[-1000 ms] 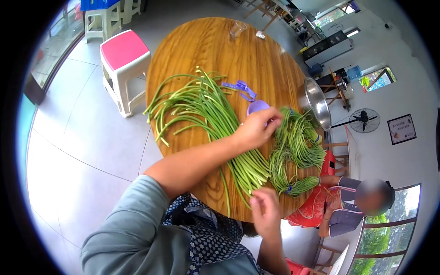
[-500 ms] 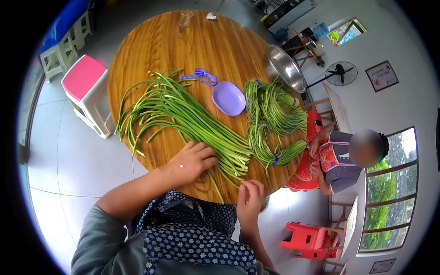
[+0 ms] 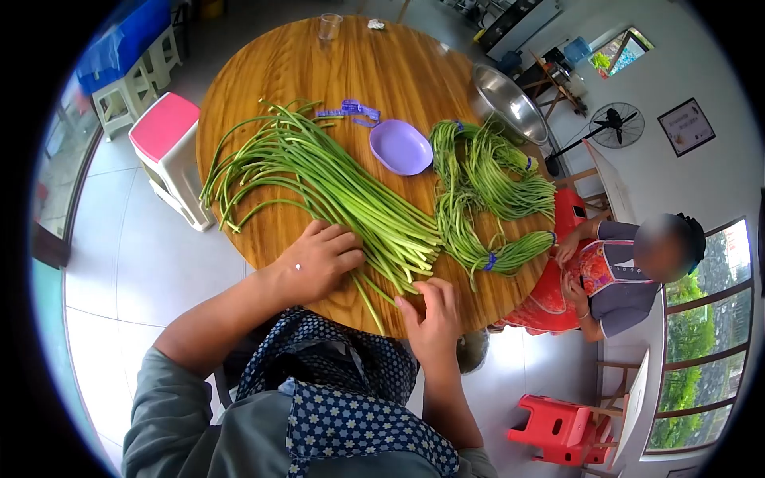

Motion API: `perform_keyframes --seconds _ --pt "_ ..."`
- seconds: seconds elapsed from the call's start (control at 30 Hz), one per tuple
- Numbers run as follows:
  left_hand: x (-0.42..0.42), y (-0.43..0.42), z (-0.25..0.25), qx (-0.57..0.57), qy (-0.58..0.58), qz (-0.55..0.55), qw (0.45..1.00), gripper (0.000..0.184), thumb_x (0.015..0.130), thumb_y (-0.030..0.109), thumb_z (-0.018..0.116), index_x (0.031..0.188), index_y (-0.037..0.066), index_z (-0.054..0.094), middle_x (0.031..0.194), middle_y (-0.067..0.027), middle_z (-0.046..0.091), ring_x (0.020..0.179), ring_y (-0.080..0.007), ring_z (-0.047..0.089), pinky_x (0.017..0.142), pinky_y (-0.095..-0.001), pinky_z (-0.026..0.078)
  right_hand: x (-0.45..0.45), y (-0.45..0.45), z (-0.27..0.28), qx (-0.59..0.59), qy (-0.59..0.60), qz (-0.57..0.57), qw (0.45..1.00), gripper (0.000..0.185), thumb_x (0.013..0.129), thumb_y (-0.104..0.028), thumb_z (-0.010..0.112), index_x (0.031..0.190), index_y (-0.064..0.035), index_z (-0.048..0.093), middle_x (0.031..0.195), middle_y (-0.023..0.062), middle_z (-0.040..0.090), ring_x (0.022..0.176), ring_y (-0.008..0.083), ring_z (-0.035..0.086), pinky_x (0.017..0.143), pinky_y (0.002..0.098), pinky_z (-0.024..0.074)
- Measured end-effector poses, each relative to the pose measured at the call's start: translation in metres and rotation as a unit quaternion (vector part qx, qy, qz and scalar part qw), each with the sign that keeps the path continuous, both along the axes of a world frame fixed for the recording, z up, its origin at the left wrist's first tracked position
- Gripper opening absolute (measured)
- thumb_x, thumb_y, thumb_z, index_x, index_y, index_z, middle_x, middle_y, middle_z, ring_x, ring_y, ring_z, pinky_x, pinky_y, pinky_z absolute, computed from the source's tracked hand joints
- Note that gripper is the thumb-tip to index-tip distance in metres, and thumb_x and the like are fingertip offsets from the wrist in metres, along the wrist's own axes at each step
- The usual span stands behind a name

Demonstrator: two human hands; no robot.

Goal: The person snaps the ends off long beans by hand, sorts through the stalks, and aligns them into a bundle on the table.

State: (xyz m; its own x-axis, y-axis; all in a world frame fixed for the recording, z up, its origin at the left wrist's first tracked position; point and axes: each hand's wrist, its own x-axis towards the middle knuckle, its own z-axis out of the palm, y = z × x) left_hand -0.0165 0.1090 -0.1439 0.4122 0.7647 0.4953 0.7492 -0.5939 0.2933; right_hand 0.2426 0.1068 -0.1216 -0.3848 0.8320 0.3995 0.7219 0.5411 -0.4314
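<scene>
A large bundle of long green stems point(image 3: 351, 191) lies loose across the round wooden table point(image 3: 263, 68). My left hand point(image 3: 323, 255) rests at the bundle's near edge, its fingers curled over a few stems and their tips partly hidden. At the cut ends is my right hand point(image 3: 430, 315), thumb and index finger apart beside the stem ends. Beyond the bundle sit a purple oval dish point(image 3: 401, 148) and purple ties point(image 3: 358, 109). Thinner green bundles point(image 3: 498, 179) bound with purple bands lie to the right.
A metal bowl point(image 3: 510, 103) stands at the table's right edge. A clear cup point(image 3: 330, 27) and a crumpled white scrap point(image 3: 376, 25) are at the far edge. A pink-topped stool point(image 3: 165, 127) stands left. Another person point(image 3: 613, 275) is at the right side.
My left hand has come back from near the purple dish to the stems. My right hand has stayed by the cut ends, its thumb and index finger now parted. The camera view has shifted.
</scene>
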Motion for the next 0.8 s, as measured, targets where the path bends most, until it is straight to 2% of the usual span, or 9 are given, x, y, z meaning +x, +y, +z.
perform_keyframes --seconds 0.13,0.17,0.33,0.4,0.47,0.53,0.63,0.7,0.8 --pt "0.002 0.01 0.013 0.02 0.031 -0.004 0.999 0.04 0.068 0.017 0.076 0.105 0.01 0.066 0.11 -0.0042 0.063 0.106 -0.025 0.058 0.094 -0.0391 0.041 -0.002 -0.001 -0.009 0.0 -0.024 -0.011 1.0 0.013 0.089 -0.011 0.069 0.098 -0.0057 0.061 0.103 0.012 0.061 0.096 0.0363 0.06 0.08 0.0452 0.0484" --pt "0.001 0.012 0.015 0.013 0.048 -0.018 0.999 0.039 0.067 0.018 0.076 0.104 0.01 0.066 0.108 -0.0042 0.063 0.105 -0.0253 0.059 0.094 -0.0391 0.041 -0.005 0.001 -0.009 0.05 -0.025 -0.016 0.998 0.009 0.09 -0.009 0.066 0.095 -0.0067 0.06 0.098 0.0111 0.06 0.094 0.0362 0.06 0.079 0.0462 0.0476" --pt "0.003 0.024 0.015 0.002 0.053 -0.05 0.997 0.04 0.061 0.021 0.079 0.098 0.01 0.067 0.103 -0.0044 0.062 0.102 -0.026 0.059 0.09 -0.0396 0.042 -0.014 0.034 0.013 0.142 -0.037 -0.043 0.988 0.009 0.09 -0.007 0.066 0.097 -0.0052 0.061 0.101 0.013 0.061 0.093 0.0368 0.06 0.081 0.0462 0.0479" --pt "0.001 0.031 0.021 -0.036 0.083 -0.08 0.993 0.04 0.059 0.021 0.08 0.095 0.011 0.067 0.101 -0.0055 0.062 0.101 -0.0264 0.06 0.087 -0.0402 0.044 -0.018 0.042 0.029 0.169 0.01 -0.043 0.985 0.012 0.091 -0.005 0.065 0.103 -0.0045 0.061 0.103 0.0146 0.061 0.098 0.0398 0.059 0.084 0.0464 0.0487" --pt "0.003 0.03 0.015 -0.02 0.068 -0.084 0.994 0.04 0.058 0.019 0.08 0.095 0.011 0.067 0.101 -0.0064 0.062 0.1 -0.0276 0.06 0.086 -0.041 0.046 -0.019 0.034 0.033 0.146 0.047 -0.025 0.988 0.013 0.091 -0.003 0.063 0.105 -0.0036 0.062 0.103 0.0149 0.063 0.097 0.0396 0.061 0.083 0.0456 0.0502" --pt "0.004 0.026 0.008 -0.009 0.058 -0.091 0.994 0.039 0.058 0.018 0.08 0.095 0.011 0.066 0.101 -0.0072 0.062 0.099 -0.0287 0.06 0.084 -0.0417 0.047 -0.021 0.023 0.029 0.047 0.055 0.076 0.994 0.011 0.09 -0.002 0.063 0.102 -0.0021 0.063 0.101 0.0152 0.065 0.094 0.0379 0.062 0.08 0.0439 0.0513" --pt "0.004 0.024 -0.001 -0.022 0.035 -0.085 0.995 0.041 0.063 0.016 0.08 0.102 0.011 0.068 0.105 -0.0068 0.062 0.105 -0.0291 0.06 0.089 -0.0419 0.048 -0.02 0.031 0.003 0.038 0.031 0.092 0.995 0.01 0.089 0.0 0.064 0.098 -0.0015 0.063 0.097 0.0156 0.068 0.092 0.0368 0.063 0.08 0.043 0.0515" --pt "0.004 0.022 -0.006 0.005 0.007 -0.083 0.997 0.029 0.072 0.013 0.07 0.101 0.01 0.068 0.104 -0.0073 0.062 0.104 -0.0296 0.061 0.089 -0.0415 0.049 -0.022 0.033 0.002 0.021 0.031 0.094 0.995 0.013 0.086 0.001 0.066 0.098 -0.002 0.064 0.095 0.0159 0.068 0.092 0.0367 0.063 0.08 0.0435 0.0516" --pt "0.005 0.017 -0.009 0.04 -0.007 -0.066 0.997 0.024 0.078 0.011 0.063 0.1 0.01 0.069 0.103 -0.007 0.063 0.104 -0.0287 0.061 0.089 -0.0409 0.049 -0.024 0.034 0.004 0.002 0.016 0.098 0.995 0.013 0.085 0.001 0.067 0.097 -0.003 0.065 0.096 0.015 0.068 0.096 0.0366 0.062 0.082 0.0443 0.0507"
